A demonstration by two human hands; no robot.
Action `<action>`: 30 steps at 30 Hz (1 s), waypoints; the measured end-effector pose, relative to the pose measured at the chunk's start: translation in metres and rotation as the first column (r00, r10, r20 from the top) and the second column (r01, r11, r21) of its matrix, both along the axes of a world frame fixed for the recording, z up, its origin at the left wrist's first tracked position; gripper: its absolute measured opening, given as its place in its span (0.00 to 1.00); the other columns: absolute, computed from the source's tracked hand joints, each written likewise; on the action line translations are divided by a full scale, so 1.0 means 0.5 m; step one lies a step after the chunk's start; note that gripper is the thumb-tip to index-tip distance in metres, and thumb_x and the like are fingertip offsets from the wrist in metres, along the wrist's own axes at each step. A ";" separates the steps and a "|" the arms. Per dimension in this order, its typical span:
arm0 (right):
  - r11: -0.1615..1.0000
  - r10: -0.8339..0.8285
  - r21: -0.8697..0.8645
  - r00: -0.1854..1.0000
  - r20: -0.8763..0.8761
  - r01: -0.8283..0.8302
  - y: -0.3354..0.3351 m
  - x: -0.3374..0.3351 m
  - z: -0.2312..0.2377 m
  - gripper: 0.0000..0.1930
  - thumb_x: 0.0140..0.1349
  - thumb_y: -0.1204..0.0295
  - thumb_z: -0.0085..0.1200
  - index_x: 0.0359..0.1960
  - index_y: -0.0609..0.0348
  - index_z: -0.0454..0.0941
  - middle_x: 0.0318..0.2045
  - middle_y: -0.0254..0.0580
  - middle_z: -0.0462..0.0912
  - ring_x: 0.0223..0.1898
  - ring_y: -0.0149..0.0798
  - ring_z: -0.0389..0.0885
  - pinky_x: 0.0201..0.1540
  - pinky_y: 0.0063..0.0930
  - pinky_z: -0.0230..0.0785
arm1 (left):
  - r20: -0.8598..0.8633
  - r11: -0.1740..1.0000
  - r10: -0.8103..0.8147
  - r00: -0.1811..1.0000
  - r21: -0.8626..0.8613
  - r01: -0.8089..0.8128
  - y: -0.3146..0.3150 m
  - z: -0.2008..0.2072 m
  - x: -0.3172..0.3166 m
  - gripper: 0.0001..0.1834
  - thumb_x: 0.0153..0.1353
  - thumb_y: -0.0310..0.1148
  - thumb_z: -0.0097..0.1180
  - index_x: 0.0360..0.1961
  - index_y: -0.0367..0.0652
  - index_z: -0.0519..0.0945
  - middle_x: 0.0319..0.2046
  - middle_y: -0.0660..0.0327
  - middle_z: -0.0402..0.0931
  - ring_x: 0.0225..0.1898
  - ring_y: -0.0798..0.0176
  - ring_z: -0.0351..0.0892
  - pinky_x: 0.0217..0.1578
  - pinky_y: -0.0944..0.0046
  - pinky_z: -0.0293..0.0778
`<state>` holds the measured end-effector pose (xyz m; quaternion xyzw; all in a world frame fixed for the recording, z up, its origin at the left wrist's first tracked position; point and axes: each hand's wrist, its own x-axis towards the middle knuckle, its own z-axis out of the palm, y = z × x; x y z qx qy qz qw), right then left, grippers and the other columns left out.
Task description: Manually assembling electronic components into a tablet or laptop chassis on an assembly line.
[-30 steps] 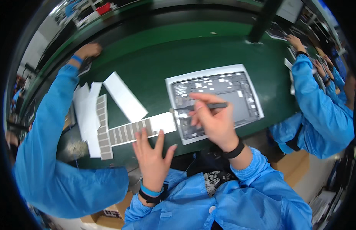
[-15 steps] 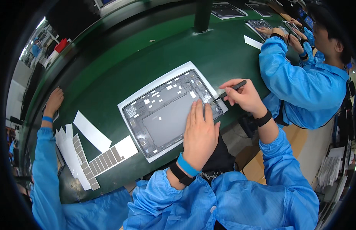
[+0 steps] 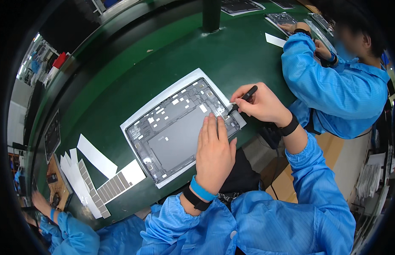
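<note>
A grey tablet housing [image 3: 174, 138] with small white patches lies on a white sheet [image 3: 163, 98] on the green bench, tilted up toward the right. My left hand [image 3: 215, 155] rests on its lower right part, fingers stretched out. Between the thumb and fingers of my right hand [image 3: 263, 104] are black tweezers [image 3: 249, 93], slanting down to the housing's right end. Their tip is at or close to the surface there; whether it touches or holds a small part is too fine to tell.
Left of the housing lie a sheet of grey-brown pads [image 3: 114, 187] and white strips [image 3: 96, 155]. Another housing [image 3: 52, 136] and a wooden board [image 3: 58, 182] are farther left. Co-workers' blue sleeves show at right [image 3: 316, 80] and lower left [image 3: 78, 231]. A dark post [image 3: 211, 17] rises behind.
My right hand holds the tweezers more steeply, still at the housing's right end. The co-worker at left has drawn an arm back toward the lower left. The whole view has shifted slightly.
</note>
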<state>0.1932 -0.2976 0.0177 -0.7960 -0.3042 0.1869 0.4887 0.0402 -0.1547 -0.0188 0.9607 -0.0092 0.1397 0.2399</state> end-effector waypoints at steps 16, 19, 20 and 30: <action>0.996 0.056 -0.068 0.998 0.027 -0.054 -0.002 0.005 0.012 0.09 0.61 0.74 0.55 0.37 0.68 0.83 0.27 0.34 0.83 0.27 0.23 0.78 0.30 0.17 0.69 | 0.087 0.976 0.077 0.993 0.197 -0.093 -0.023 0.003 0.018 0.31 0.56 0.43 0.66 0.58 0.35 0.78 0.56 0.44 0.72 0.56 0.48 0.73 0.52 0.54 0.70; 0.987 -0.083 0.150 0.981 0.173 0.057 0.002 -0.005 -0.005 0.09 0.62 0.72 0.57 0.35 0.67 0.84 0.25 0.41 0.83 0.24 0.26 0.77 0.28 0.21 0.69 | 0.076 0.948 0.094 0.993 0.298 -0.113 -0.029 0.016 0.026 0.30 0.56 0.47 0.65 0.55 0.36 0.80 0.52 0.49 0.74 0.52 0.51 0.73 0.50 0.56 0.69; 0.913 -0.248 0.351 0.967 0.066 0.210 -0.009 -0.016 -0.015 0.11 0.68 0.71 0.53 0.42 0.67 0.83 0.29 0.41 0.85 0.26 0.26 0.78 0.29 0.19 0.70 | 0.082 0.945 0.109 0.991 0.300 -0.129 -0.030 0.020 0.028 0.30 0.56 0.47 0.65 0.55 0.36 0.80 0.52 0.49 0.74 0.52 0.51 0.73 0.50 0.56 0.69; 0.994 -0.039 -0.044 0.723 0.690 0.096 -0.010 -0.124 -0.084 0.14 0.60 0.75 0.59 0.48 0.59 0.82 0.52 0.46 0.84 0.54 0.50 0.80 0.54 0.40 0.71 | 0.006 0.824 0.566 0.825 0.024 -0.566 0.175 0.081 -0.146 0.20 0.63 0.34 0.60 0.51 0.33 0.75 0.47 0.44 0.73 0.49 0.40 0.74 0.49 0.46 0.72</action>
